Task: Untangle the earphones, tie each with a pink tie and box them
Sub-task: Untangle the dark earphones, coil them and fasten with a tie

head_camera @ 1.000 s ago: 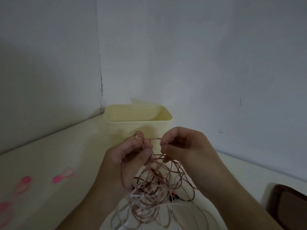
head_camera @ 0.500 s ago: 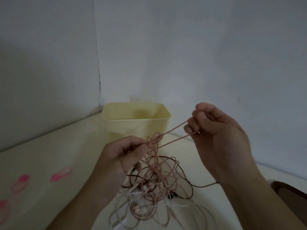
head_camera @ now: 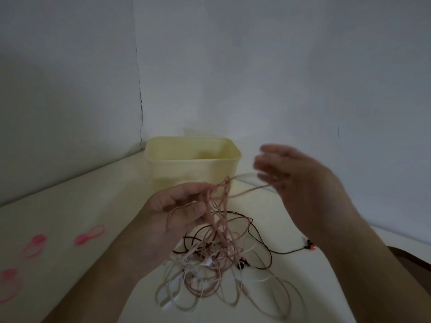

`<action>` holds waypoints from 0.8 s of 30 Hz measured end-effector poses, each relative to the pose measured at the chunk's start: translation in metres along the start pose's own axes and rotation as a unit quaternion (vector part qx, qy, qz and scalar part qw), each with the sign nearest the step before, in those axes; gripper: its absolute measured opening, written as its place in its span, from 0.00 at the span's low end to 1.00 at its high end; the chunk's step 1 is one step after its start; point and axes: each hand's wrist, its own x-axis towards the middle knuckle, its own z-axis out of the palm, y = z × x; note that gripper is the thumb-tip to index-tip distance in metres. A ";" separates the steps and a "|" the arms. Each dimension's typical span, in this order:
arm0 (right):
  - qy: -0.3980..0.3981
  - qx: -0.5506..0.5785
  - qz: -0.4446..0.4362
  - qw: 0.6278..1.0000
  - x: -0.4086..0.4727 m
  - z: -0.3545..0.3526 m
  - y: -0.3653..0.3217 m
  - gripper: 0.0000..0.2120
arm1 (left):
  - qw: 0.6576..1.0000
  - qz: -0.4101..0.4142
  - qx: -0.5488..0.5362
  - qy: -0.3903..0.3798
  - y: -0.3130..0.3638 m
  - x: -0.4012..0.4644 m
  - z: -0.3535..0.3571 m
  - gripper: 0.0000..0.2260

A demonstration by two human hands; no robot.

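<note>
A tangle of earphone cables (head_camera: 219, 257), pink, white and dark brown, lies on the cream table in front of me. My left hand (head_camera: 177, 213) holds a bunch of pink cable lifted above the heap. My right hand (head_camera: 296, 183), blurred with motion, is up and to the right, with a pink strand stretched from the bunch to its fingers. A pale yellow box (head_camera: 193, 164) stands open just behind my hands. Three pink ties lie at the left: one (head_camera: 89, 234), another (head_camera: 33, 245), and a third (head_camera: 9, 284) at the frame edge.
The table (head_camera: 70, 206) sits in a corner of grey walls. A dark earbud end (head_camera: 310, 246) trails out to the right of the heap. A dark brown object (head_camera: 415, 259) shows at the right edge.
My right hand has pulled a pink strand up and away to the right from the bunch, and its fingers now spread. My left hand has kept hold of the bunch.
</note>
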 end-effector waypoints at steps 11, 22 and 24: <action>-0.167 -0.560 -0.026 0.811 -0.023 0.023 0.051 0.11 | 0.996 0.011 0.074 0.057 0.000 -0.001 0.009 0.17; 0.070 -0.076 -0.090 0.991 -0.011 -0.002 -0.006 0.11 | 0.948 -0.071 0.273 0.147 -0.011 0.004 0.007 0.06; 0.078 -0.070 -0.103 0.989 -0.012 -0.003 -0.009 0.10 | 0.935 -0.093 0.311 0.145 -0.014 0.005 0.009 0.07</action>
